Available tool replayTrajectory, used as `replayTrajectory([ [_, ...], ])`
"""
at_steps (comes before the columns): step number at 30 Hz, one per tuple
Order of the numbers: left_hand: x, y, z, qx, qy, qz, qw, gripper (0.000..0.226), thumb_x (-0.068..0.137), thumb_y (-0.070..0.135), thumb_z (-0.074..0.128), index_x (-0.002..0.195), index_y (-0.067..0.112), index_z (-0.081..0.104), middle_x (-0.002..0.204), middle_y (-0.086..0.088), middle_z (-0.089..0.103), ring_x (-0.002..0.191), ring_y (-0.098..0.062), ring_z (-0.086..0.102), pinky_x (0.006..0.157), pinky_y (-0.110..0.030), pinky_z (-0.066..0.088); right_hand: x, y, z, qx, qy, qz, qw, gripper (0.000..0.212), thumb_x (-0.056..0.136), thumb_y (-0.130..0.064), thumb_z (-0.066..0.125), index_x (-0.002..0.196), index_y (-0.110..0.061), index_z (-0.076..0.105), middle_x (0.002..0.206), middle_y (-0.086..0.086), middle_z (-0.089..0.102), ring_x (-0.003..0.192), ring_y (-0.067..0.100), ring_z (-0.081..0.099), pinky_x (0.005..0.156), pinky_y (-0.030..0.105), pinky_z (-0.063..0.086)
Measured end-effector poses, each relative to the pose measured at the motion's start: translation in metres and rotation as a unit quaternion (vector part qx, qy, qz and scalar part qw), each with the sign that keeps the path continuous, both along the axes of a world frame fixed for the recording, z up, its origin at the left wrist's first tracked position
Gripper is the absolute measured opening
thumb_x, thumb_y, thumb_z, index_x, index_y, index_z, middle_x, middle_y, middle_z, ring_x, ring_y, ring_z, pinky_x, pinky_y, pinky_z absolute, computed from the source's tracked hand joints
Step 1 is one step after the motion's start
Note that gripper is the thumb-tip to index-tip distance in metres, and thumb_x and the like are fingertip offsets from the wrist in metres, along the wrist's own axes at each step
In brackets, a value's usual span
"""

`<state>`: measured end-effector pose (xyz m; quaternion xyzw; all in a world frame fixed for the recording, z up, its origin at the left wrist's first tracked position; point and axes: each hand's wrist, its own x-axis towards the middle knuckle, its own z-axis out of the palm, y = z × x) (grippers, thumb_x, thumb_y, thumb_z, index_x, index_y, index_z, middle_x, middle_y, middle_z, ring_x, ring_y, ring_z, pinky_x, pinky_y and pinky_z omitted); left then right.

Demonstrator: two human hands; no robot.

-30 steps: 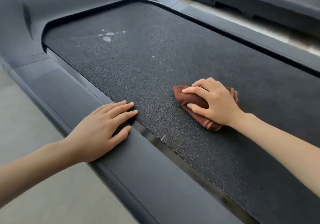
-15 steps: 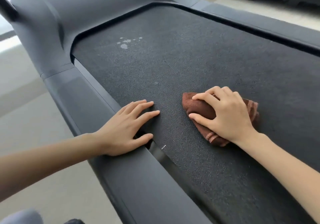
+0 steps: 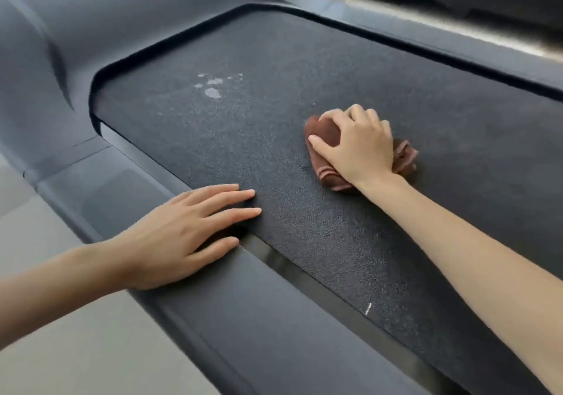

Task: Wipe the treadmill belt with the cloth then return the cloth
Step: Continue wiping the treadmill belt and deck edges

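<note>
The cloth (image 3: 323, 134) is gripped, bunched, under the right hand (image 3: 359, 144) on the belt (image 3: 335, 242). The left hand (image 3: 182, 236) is laid flat, fingers straight, across the side rail (image 3: 243, 318). With so little cloth spread, the pale spots (image 3: 213, 89) beyond could be missed.

No readable text, labels, brands, numbers or signs. Pale blotches (image 3: 212, 89) on belt (image 3: 304, 59) spell nothing.
</note>
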<state>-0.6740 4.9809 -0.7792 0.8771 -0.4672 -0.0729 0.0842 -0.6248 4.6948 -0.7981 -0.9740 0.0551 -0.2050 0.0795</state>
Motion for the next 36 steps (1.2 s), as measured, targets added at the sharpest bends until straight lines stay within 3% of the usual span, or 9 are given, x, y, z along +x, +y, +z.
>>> replayTrajectory([
  [6,0.056,0.027,-0.003,0.002,-0.012,-0.050,0.999,0.049,0.094,0.051,0.021,0.141,0.040,0.032,0.151,0.018,0.024,0.140,-0.005,0.017,0.114,-0.029,0.017,-0.067,-0.010,0.007,-0.011,0.021,0.235,0.972,0.043,0.080,-0.055,0.052,0.108,-0.026,0.066,0.096,-0.001,0.059,0.090,0.021,0.054,0.079,0.037,0.041],
  [8,0.067,0.022,-0.005,-0.021,-0.006,-0.047,0.999,0.052,0.092,0.054,0.019,0.140,0.040,0.032,0.150,0.018,0.024,0.140,-0.004,0.016,0.115,-0.029,0.017,-0.076,-0.034,0.010,-0.019,0.026,0.228,0.973,0.041,0.079,-0.051,0.055,0.106,-0.022,0.068,0.096,0.000,0.061,0.089,0.022,0.056,0.081,0.037,0.042],
  [12,0.072,0.016,-0.014,-0.054,-0.003,-0.030,0.998,0.063,0.087,0.058,0.014,0.142,0.032,0.033,0.151,0.015,0.024,0.141,-0.006,0.014,0.117,-0.034,0.015,-0.046,-0.040,0.010,0.003,0.003,0.014,1.000,0.041,0.080,-0.055,0.053,0.107,-0.026,0.066,0.096,0.002,0.062,0.093,0.026,0.055,0.082,0.036,0.043],
  [15,0.072,0.017,-0.019,-0.066,-0.013,-0.026,0.997,0.070,0.085,0.059,0.011,0.142,0.026,0.034,0.151,0.013,0.027,0.141,-0.007,0.016,0.117,-0.032,0.011,-0.002,-0.015,0.003,-0.010,-0.008,-0.218,0.976,0.039,0.083,-0.053,0.055,0.112,-0.029,0.061,0.108,0.006,0.060,0.105,0.031,0.051,0.087,0.039,0.038],
  [17,0.073,0.017,-0.020,-0.073,-0.018,-0.024,0.997,0.071,0.084,0.059,0.012,0.142,0.024,0.036,0.150,0.012,0.030,0.141,-0.008,0.019,0.117,-0.031,0.013,0.010,0.006,0.002,-0.005,-0.004,-0.279,0.960,0.040,0.084,-0.055,0.052,0.115,-0.029,0.058,0.113,0.007,0.057,0.109,0.031,0.048,0.089,0.040,0.036],
  [23,0.073,0.016,-0.020,-0.080,-0.032,-0.033,0.996,0.072,0.084,0.057,0.017,0.137,0.017,0.045,0.145,0.003,0.040,0.137,-0.017,0.031,0.113,-0.036,0.022,-0.036,0.068,0.004,-0.013,0.014,-0.017,1.000,0.035,0.082,-0.052,0.056,0.109,-0.029,0.062,0.097,-0.001,0.056,0.093,0.022,0.050,0.082,0.039,0.041],
  [30,0.073,0.017,-0.018,-0.073,-0.026,-0.041,0.996,0.067,0.087,0.054,0.020,0.136,0.017,0.046,0.144,0.004,0.042,0.136,-0.018,0.033,0.112,-0.038,0.024,-0.088,0.024,0.019,-0.010,0.066,0.230,0.971,0.036,0.079,-0.041,0.064,0.106,-0.019,0.069,0.098,0.005,0.059,0.092,0.027,0.056,0.079,0.047,0.044],
  [33,0.071,0.018,-0.019,-0.077,-0.028,-0.028,0.996,0.067,0.088,0.055,0.018,0.137,0.020,0.045,0.146,0.007,0.039,0.138,-0.014,0.029,0.114,-0.036,0.020,-0.082,0.012,0.016,-0.007,0.067,0.283,0.957,0.033,0.077,-0.039,0.066,0.101,-0.017,0.071,0.093,0.005,0.060,0.087,0.026,0.058,0.077,0.041,0.046],
  [36,0.071,0.018,-0.017,-0.077,-0.026,-0.023,0.996,0.068,0.087,0.057,0.015,0.139,0.022,0.042,0.147,0.009,0.036,0.139,-0.011,0.026,0.115,-0.034,0.017,-0.053,0.014,0.015,0.009,0.050,0.223,0.973,0.035,0.076,-0.044,0.061,0.101,-0.021,0.070,0.092,0.002,0.062,0.087,0.025,0.059,0.079,0.035,0.047],
])
